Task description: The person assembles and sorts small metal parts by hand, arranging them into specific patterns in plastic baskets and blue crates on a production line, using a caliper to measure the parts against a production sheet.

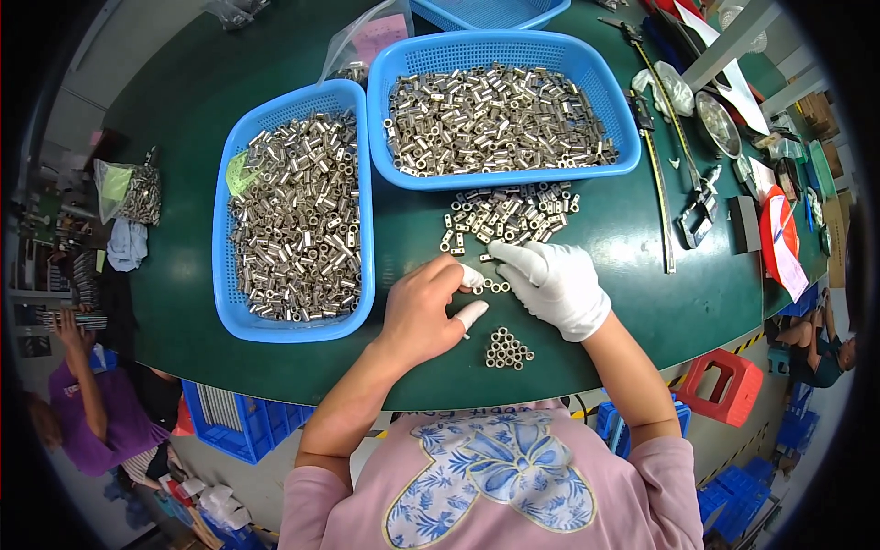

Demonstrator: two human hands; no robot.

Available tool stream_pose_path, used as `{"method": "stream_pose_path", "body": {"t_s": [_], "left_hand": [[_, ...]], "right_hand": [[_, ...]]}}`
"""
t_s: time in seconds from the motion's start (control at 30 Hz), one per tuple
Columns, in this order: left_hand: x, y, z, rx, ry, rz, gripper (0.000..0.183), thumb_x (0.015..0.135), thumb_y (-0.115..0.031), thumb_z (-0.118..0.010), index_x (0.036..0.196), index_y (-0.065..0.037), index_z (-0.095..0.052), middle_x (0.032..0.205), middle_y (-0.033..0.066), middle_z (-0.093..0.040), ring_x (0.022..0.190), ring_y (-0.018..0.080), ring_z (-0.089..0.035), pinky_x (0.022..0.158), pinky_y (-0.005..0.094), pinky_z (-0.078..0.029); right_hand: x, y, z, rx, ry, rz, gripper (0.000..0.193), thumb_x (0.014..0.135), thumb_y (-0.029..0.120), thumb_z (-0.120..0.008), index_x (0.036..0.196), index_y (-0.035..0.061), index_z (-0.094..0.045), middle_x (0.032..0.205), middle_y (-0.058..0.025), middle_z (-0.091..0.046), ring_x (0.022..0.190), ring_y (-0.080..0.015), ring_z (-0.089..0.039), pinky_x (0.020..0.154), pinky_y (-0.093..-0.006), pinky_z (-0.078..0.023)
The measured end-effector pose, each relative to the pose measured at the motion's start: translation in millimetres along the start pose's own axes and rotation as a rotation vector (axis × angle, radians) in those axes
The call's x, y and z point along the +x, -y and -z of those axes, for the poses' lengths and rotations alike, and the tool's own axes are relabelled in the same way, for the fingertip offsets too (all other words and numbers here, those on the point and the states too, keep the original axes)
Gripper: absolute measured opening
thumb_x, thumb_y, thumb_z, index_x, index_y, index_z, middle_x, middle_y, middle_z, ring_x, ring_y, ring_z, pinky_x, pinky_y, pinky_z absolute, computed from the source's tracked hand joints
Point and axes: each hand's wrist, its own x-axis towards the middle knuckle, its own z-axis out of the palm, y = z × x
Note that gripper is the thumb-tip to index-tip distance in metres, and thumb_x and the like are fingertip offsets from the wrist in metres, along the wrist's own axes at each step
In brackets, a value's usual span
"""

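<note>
My left hand [424, 307] is bare apart from white finger covers on its thumb and index finger. Those two are apart with nothing between them, the index tip at the left end of a short row of small metal sleeves [495, 287] standing on end. My right hand [557, 284], in a white glove, has its fingers closed by the row's right side; whatever they hold is hidden. A loose pile of silvery metal sleeves [513, 215], some with side holes, lies just beyond both hands. Nearer me, a compact group of upright sleeves [508, 349] stands on the green table [422, 371].
Two blue baskets full of sleeves, a left basket [223, 275] and a far basket [504, 181], border the work area. Calipers [656, 183] and a micrometer [701, 213] lie right. A bag of parts [137, 192] sits far left. A red stool [724, 387] stands beyond the table edge.
</note>
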Motion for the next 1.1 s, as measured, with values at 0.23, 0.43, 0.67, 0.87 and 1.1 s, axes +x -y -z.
{"method": "stream_pose_path", "body": {"t_s": [0.23, 0.43, 0.67, 0.87, 1.1], "left_hand": [[1.2, 12.5, -7.8, 0.097, -0.134, -0.032, 0.015, 0.071, 0.002, -0.064, 0.085, -0.004, -0.063, 0.078, 0.0049, -0.056, 0.055, 0.0175, -0.052, 0.047, 0.0286, -0.041], [0.2, 12.0, -9.8, 0.169, -0.108, -0.129, 0.010, 0.070, -0.002, -0.067, 0.078, -0.005, -0.062, 0.077, 0.0043, -0.056, 0.062, 0.0217, -0.056, 0.052, 0.0311, -0.045], [-10.9, 10.7, -6.6, 0.147, 0.000, -0.268, 0.012, 0.066, -0.004, -0.069, 0.074, -0.005, -0.061, 0.076, 0.0069, -0.055, 0.066, 0.0252, -0.057, 0.055, 0.0325, -0.045], [2.8, 13.5, -6.7, 0.209, -0.328, 0.040, 0.019, 0.071, -0.006, -0.067, 0.087, -0.001, -0.058, 0.086, 0.0115, -0.051, 0.075, 0.0296, -0.055, 0.065, 0.0385, -0.045], [8.5, 17.1, -4.8, 0.324, -0.261, 0.029, 0.019, 0.069, -0.006, -0.067, 0.082, -0.001, -0.055, 0.089, 0.0116, -0.050, 0.078, 0.0303, -0.054, 0.065, 0.0395, -0.045]], "right_hand": [[5.9, 2.3, 1.0, -0.153, 0.070, 0.099, 0.024, 0.073, 0.017, -0.068, 0.096, 0.0178, -0.062, 0.058, -0.0005, -0.051, 0.049, -0.0195, -0.055, 0.041, -0.0330, -0.041], [2.4, 4.5, -5.4, -0.120, 0.012, 0.067, 0.022, 0.072, 0.019, -0.068, 0.093, 0.0177, -0.061, 0.062, -0.0013, -0.052, 0.050, -0.0203, -0.055, 0.043, -0.0335, -0.042], [-12.1, 19.1, 3.8, -0.160, 0.106, 0.132, 0.017, 0.072, 0.023, -0.064, 0.084, 0.0161, -0.055, 0.065, 0.0001, -0.047, 0.051, -0.0192, -0.054, 0.044, -0.0334, -0.042], [0.5, 24.2, -1.2, -0.066, 0.066, -0.132, 0.017, 0.073, 0.024, -0.069, 0.077, 0.0138, -0.056, 0.062, -0.0041, -0.053, 0.051, -0.0229, -0.055, 0.045, -0.0339, -0.043], [3.9, 22.4, -8.3, -0.080, 0.005, -0.180, 0.023, 0.071, 0.024, -0.071, 0.075, 0.0108, -0.053, 0.062, -0.0046, -0.055, 0.052, -0.0233, -0.056, 0.046, -0.0327, -0.044]]}}
